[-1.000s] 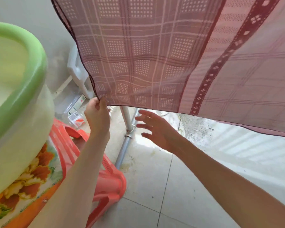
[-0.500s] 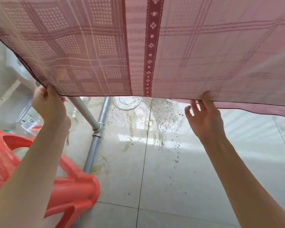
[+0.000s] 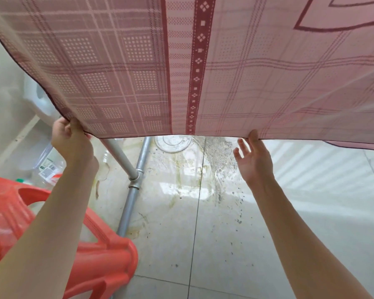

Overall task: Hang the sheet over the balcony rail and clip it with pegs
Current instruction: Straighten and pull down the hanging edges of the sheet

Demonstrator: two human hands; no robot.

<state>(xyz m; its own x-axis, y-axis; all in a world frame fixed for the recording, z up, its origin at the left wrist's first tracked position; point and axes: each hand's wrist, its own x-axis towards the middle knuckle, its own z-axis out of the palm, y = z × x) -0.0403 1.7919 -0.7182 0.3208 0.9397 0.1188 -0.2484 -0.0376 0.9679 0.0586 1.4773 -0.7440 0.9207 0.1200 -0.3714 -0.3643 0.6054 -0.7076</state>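
head view: the sheet (image 3: pixel 203 67), thin pink fabric with woven checks and a dark red band, hangs across the top. the left hand (image 3: pixel 70 140) pinches its lower hem near the corner, fingers curled. the right hand (image 3: pixel 254 158) touches the hem with thumb up and fingers loose. below is a grey metal pipe (image 3: pixel 131 203) and a red plastic stool (image 3: pixel 99 255).

The sheet (image 3: pixel 138 67) is pink plaid with a maroon diamond-patterned stripe; the stool (image 3: pixel 104 262) is orange-red, the pipe (image 3: pixel 131 203) grey, the floor (image 3: pixel 225 244) white-tiled.
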